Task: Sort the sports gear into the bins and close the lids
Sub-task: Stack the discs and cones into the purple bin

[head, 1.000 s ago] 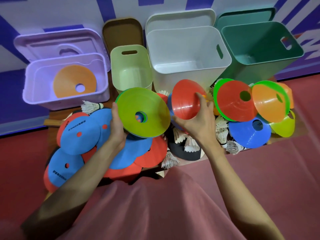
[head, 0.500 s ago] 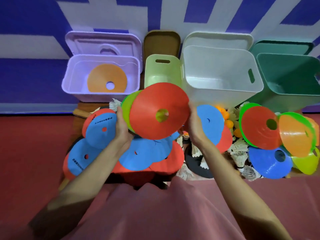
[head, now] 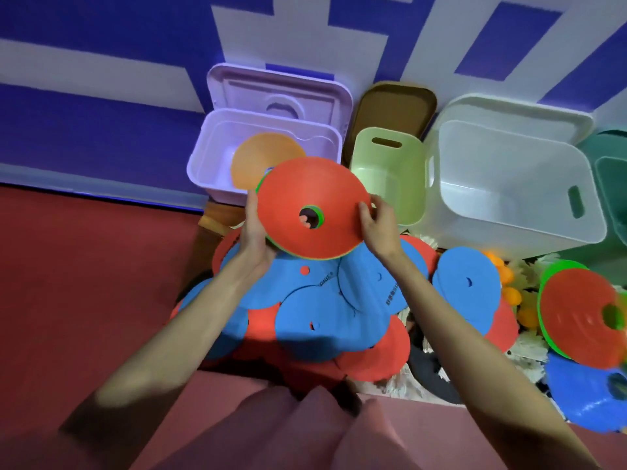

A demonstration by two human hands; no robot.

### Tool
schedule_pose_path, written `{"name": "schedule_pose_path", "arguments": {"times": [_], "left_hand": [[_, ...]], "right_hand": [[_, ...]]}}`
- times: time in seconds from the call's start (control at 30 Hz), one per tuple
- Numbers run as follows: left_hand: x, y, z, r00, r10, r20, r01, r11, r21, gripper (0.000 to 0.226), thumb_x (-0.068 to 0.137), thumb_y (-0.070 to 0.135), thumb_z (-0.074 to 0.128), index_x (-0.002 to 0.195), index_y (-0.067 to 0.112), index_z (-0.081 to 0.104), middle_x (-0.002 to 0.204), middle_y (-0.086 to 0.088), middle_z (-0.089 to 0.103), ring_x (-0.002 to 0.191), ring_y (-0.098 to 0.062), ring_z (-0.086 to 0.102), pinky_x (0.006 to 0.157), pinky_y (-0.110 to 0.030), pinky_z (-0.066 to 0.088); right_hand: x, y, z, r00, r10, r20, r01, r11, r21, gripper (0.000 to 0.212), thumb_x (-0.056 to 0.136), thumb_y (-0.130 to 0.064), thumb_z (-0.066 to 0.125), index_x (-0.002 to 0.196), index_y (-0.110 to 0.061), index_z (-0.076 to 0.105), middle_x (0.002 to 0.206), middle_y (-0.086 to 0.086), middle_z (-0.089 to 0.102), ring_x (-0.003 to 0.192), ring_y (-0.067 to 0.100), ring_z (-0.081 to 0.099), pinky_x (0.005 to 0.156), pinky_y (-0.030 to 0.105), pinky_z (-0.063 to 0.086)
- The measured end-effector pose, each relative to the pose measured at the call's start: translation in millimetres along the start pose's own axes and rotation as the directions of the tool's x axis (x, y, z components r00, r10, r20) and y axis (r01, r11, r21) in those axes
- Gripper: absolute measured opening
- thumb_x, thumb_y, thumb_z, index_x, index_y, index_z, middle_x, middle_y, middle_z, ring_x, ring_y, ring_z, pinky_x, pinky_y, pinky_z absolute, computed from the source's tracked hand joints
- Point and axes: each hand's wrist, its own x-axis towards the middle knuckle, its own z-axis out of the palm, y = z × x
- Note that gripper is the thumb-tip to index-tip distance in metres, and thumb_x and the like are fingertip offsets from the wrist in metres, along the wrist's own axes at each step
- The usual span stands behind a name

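Note:
A stack of disc cones, red one (head: 312,195) on top with green edges showing beneath, is held up in front of the lilac bin (head: 203,171). My left hand (head: 254,228) grips the stack's left rim; my right hand (head: 378,222) holds its right rim with thumb on top. An orange cone (head: 261,154) lies inside the lilac bin, whose lid (head: 278,93) leans open against the wall. Below the stack lies a heap of blue and red paddles (head: 322,317).
Open bins stand along the wall: light green (head: 390,171), white (head: 509,184), dark green (head: 610,171). More cones (head: 576,317), shuttlecocks (head: 529,347) and orange balls (head: 505,276) lie at the right. Red floor spreads to the left.
The red cone was set onto the green stack in my left hand. Both hands have carried the stack up and left toward the lilac bin, and my view swung left.

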Motion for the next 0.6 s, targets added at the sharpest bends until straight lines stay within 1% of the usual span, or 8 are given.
{"name": "schedule_pose_path", "arguments": {"times": [0.1, 0.17, 0.23, 0.3, 0.33, 0.4, 0.47, 0.6], "left_hand": [[33, 26, -6, 1.0, 0.028, -0.014, -0.027, 0.999, 0.039, 0.059, 0.095, 0.064, 0.027, 0.126, 0.026, 0.059, 0.112, 0.003, 0.07, 0.095, -0.014, 0.068, 0.068, -0.03, 0.057], [56, 46, -10, 0.997, 0.069, 0.019, -0.071, 0.989, 0.132, 0.063, 0.092, 0.068, 0.026, 0.125, 0.026, 0.059, 0.116, 0.001, 0.069, 0.101, -0.017, 0.067, 0.08, -0.037, 0.057], [82, 65, -17, 0.989, 0.14, -0.049, -0.118, 0.941, 0.316, 0.056, 0.089, 0.067, 0.036, 0.102, 0.022, 0.067, 0.106, -0.003, 0.07, 0.097, -0.021, 0.067, 0.085, -0.043, 0.055], [111, 78, -28, 0.959, 0.258, -0.118, -0.162, 0.84, 0.518, 0.042, 0.083, 0.052, 0.049, 0.07, 0.014, 0.061, 0.079, -0.01, 0.062, 0.075, -0.02, 0.059, 0.074, -0.04, 0.052], [121, 84, -31, 0.944, 0.305, -0.123, -0.182, 0.797, 0.576, 0.033, 0.081, 0.039, 0.052, 0.067, 0.01, 0.059, 0.072, -0.017, 0.053, 0.068, -0.02, 0.051, 0.069, -0.035, 0.047], [140, 94, -34, 0.931, 0.346, -0.114, -0.185, 0.719, 0.67, 0.022, 0.08, 0.015, 0.053, 0.089, 0.001, 0.067, 0.078, -0.016, 0.059, 0.073, -0.021, 0.055, 0.069, -0.028, 0.043], [153, 100, -35, 0.919, 0.38, -0.102, -0.177, 0.631, 0.756, 0.031, 0.083, 0.006, 0.053, 0.112, 0.004, 0.064, 0.098, -0.007, 0.067, 0.091, -0.021, 0.061, 0.074, -0.025, 0.044], [173, 97, -39, 0.929, 0.361, -0.08, -0.161, 0.591, 0.79, 0.032, 0.086, 0.0, 0.053, 0.118, 0.002, 0.058, 0.114, -0.017, 0.065, 0.105, -0.03, 0.061, 0.081, -0.029, 0.046]], "right_hand": [[37, -17, 21, 1.0, -0.031, 0.004, 0.031, 0.999, -0.013, 0.027, 0.096, -0.012, 0.05, 0.113, 0.007, 0.058, 0.108, 0.023, 0.065, 0.093, 0.028, 0.059, 0.085, 0.034, 0.043], [60, -28, 37, 0.999, -0.051, -0.009, 0.05, 0.998, -0.028, 0.025, 0.096, -0.012, 0.05, 0.109, 0.007, 0.058, 0.106, 0.023, 0.064, 0.096, 0.034, 0.059, 0.081, 0.034, 0.04], [80, -37, 53, 0.999, -0.049, -0.01, 0.049, 0.998, -0.036, 0.023, 0.096, -0.012, 0.049, 0.104, 0.009, 0.056, 0.096, 0.023, 0.062, 0.088, 0.035, 0.057, 0.079, 0.04, 0.039], [97, -44, 68, 0.999, -0.05, -0.012, 0.05, 0.998, -0.034, 0.024, 0.097, -0.013, 0.047, 0.104, 0.01, 0.052, 0.095, 0.025, 0.06, 0.087, 0.037, 0.056, 0.077, 0.041, 0.037], [104, -46, 75, 0.999, -0.054, -0.001, 0.054, 0.998, -0.041, 0.025, 0.098, -0.013, 0.046, 0.107, 0.01, 0.05, 0.1, 0.027, 0.061, 0.091, 0.039, 0.057, 0.076, 0.04, 0.035], [116, -48, 89, 0.996, -0.065, 0.054, 0.068, 0.995, -0.069, 0.027, 0.099, -0.014, 0.043, 0.112, 0.009, 0.047, 0.108, 0.028, 0.06, 0.097, 0.041, 0.057, 0.076, 0.038, 0.033], [127, -48, 100, 0.989, -0.033, 0.145, 0.05, 0.992, -0.117, 0.026, 0.099, -0.011, 0.042, 0.116, 0.008, 0.045, 0.113, 0.027, 0.059, 0.102, 0.041, 0.056, 0.079, 0.037, 0.036], [138, -43, 116, 0.956, 0.089, 0.281, -0.028, 0.977, -0.213, 0.026, 0.091, -0.003, 0.042, 0.115, 0.007, 0.043, 0.113, 0.027, 0.056, 0.1, 0.042, 0.057, 0.083, 0.046, 0.047]]}}
